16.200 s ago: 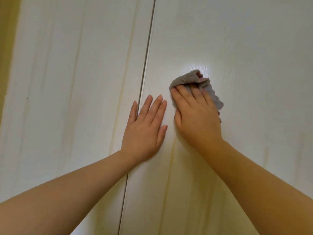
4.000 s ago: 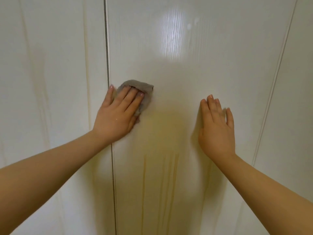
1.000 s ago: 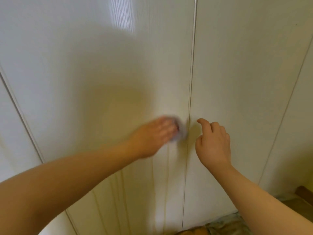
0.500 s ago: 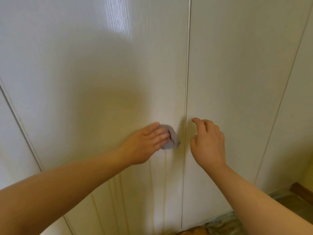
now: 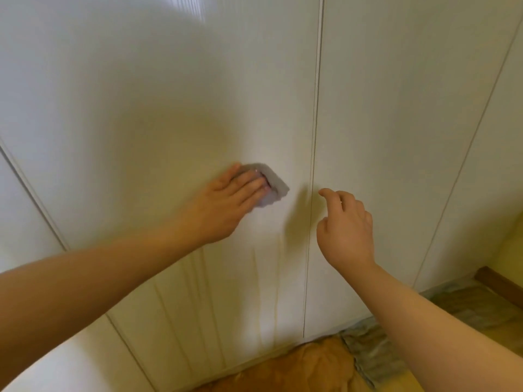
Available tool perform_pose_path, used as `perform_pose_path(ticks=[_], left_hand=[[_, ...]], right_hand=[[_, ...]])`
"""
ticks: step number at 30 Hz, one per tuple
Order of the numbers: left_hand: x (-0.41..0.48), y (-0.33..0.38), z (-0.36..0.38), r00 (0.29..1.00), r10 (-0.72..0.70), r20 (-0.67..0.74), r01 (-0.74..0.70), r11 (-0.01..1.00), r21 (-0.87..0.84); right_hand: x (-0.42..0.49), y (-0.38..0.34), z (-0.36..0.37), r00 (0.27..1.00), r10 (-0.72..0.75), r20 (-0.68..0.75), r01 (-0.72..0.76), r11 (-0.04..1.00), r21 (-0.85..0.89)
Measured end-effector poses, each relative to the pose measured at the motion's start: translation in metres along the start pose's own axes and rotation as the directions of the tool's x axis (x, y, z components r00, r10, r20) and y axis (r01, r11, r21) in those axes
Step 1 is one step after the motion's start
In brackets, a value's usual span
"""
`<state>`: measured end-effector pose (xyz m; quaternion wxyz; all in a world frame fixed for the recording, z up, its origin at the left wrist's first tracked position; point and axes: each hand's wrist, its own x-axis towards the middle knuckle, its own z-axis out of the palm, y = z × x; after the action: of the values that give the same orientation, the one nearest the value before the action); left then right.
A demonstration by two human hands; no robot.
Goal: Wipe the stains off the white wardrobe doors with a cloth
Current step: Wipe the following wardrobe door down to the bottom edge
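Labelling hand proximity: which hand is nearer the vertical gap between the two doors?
Right. The right hand is just right of the gap, index fingertip nearly at it. The left hand is farther off on its left, pressing the cloth on the door.

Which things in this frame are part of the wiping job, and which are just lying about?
Job: grey cloth; left hand pressing it; white wardrobe door; yellowish streaks below.
Not in it: orange-brown thing on the floor; grey patterned floor patch; right hand, holding nothing.
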<state>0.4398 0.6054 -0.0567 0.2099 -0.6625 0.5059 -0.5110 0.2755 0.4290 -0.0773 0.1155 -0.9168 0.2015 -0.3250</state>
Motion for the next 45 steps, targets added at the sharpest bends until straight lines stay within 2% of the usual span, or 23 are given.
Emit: perform_pose_path(ticks=[2, 3, 6, 8, 11, 13, 14, 15, 17, 19, 21, 22, 24, 26, 27, 29, 31, 34, 37, 39, 43, 45], left_hand=[[0.015, -0.001, -0.004, 0.984, -0.162, -0.073, 0.164, 0.986, 0.027], [0.012, 0.011, -0.001, 0.985, -0.162, -0.065, 0.165, 0.985, 0.042], [-0.019, 0.069, 0.01, 0.989, 0.067, 0.134, -0.065, 0.998, -0.019], [-0.03, 0.075, 0.01, 0.974, 0.144, 0.174, -0.132, 0.988, -0.075], [-0.011, 0.045, 0.006, 0.994, -0.007, 0.105, 0.016, 0.996, -0.092], [0.009, 0.036, 0.001, 0.987, -0.137, 0.084, 0.139, 0.99, -0.029], [0.011, 0.044, 0.003, 0.99, -0.123, 0.068, 0.123, 0.992, 0.011], [0.008, 0.058, 0.009, 0.994, -0.051, 0.097, 0.048, 0.998, 0.033], [-0.007, 0.091, 0.019, 0.97, 0.111, 0.217, -0.111, 0.994, -0.011], [-0.021, 0.097, 0.021, 0.954, 0.161, 0.254, -0.139, 0.985, -0.101], [-0.023, 0.074, 0.017, 0.983, 0.097, 0.155, -0.072, 0.985, -0.156], [-0.025, 0.059, 0.014, 0.994, 0.009, 0.107, 0.009, 0.987, -0.163], [-0.02, 0.032, 0.009, 0.986, -0.164, -0.007, 0.163, 0.984, -0.074], [-0.014, 0.034, 0.008, 0.971, -0.223, -0.087, 0.223, 0.975, -0.009], [-0.01, 0.047, 0.01, 0.981, -0.178, -0.079, 0.18, 0.984, 0.009], [-0.007, 0.083, 0.018, 0.999, -0.007, 0.052, 0.008, 1.0, -0.016], [-0.014, 0.099, 0.024, 0.987, 0.085, 0.133, -0.077, 0.995, -0.066], [-0.05, 0.068, 0.024, 0.995, 0.031, 0.095, -0.02, 0.993, -0.117], [-0.083, 0.044, 0.023, 0.999, -0.022, 0.025, 0.024, 0.997, -0.068], [-0.072, 0.052, 0.027, 0.999, -0.036, -0.019, 0.035, 0.999, -0.036], [-0.031, 0.077, 0.026, 0.997, 0.038, 0.064, -0.036, 0.999, -0.034], [-0.06, 0.059, 0.02, 0.996, 0.042, 0.075, -0.038, 0.998, -0.057]], right_hand=[[-0.003, -0.001, 0.003, 1.0, 0.024, 0.017, -0.024, 1.0, -0.008], [-0.004, -0.003, 0.004, 1.0, 0.024, 0.02, -0.024, 1.0, -0.007], [-0.009, -0.009, 0.008, 0.999, 0.004, 0.04, -0.003, 1.0, -0.014], [-0.012, -0.009, 0.01, 0.999, -0.023, 0.048, 0.024, 1.0, -0.02], [-0.008, -0.009, 0.006, 0.999, -0.02, 0.025, 0.02, 1.0, -0.02], [-0.005, -0.008, 0.003, 1.0, -0.018, -0.01, 0.018, 1.0, -0.015], [-0.005, -0.009, 0.003, 1.0, -0.023, -0.017, 0.023, 1.0, -0.016], [-0.006, -0.01, 0.004, 0.999, -0.029, -0.021, 0.028, 1.0, -0.013], [-0.011, -0.01, 0.01, 0.998, -0.051, -0.022, 0.051, 0.999, 0.0], [-0.015, -0.006, 0.015, 0.998, -0.059, 0.002, 0.059, 0.998, -0.01], [-0.016, -0.003, 0.019, 0.999, -0.037, 0.027, 0.038, 0.999, -0.037], [-0.017, -0.003, 0.022, 0.999, -0.023, 0.037, 0.025, 0.999, -0.038], [-0.016, -0.004, 0.024, 1.0, -0.002, 0.024, 0.003, 1.0, -0.028], [-0.016, -0.006, 0.028, 1.0, -0.011, 0.027, 0.012, 1.0, -0.029], [-0.016, -0.008, 0.03, 0.999, -0.019, 0.03, 0.019, 0.999, -0.026], [-0.019, -0.01, 0.036, 0.999, -0.03, 0.021, 0.03, 1.0, -0.008], [-0.024, -0.011, 0.042, 0.999, -0.049, 0.013, 0.049, 0.999, 0.0], [-0.023, -0.011, 0.047, 0.999, -0.045, 0.029, 0.045, 0.999, -0.018], [-0.019, -0.015, 0.05, 0.999, -0.039, 0.029, 0.04, 0.999, -0.01], [-0.017, -0.021, 0.052, 0.999, -0.053, 0.012, 0.053, 0.999, 0.013], [-0.018, -0.028, 0.054, 0.993, -0.092, -0.071, 0.095, 0.995, 0.04], [-0.018, -0.035, 0.054, 0.992, -0.105, -0.071, 0.108, 0.993, 0.049]])
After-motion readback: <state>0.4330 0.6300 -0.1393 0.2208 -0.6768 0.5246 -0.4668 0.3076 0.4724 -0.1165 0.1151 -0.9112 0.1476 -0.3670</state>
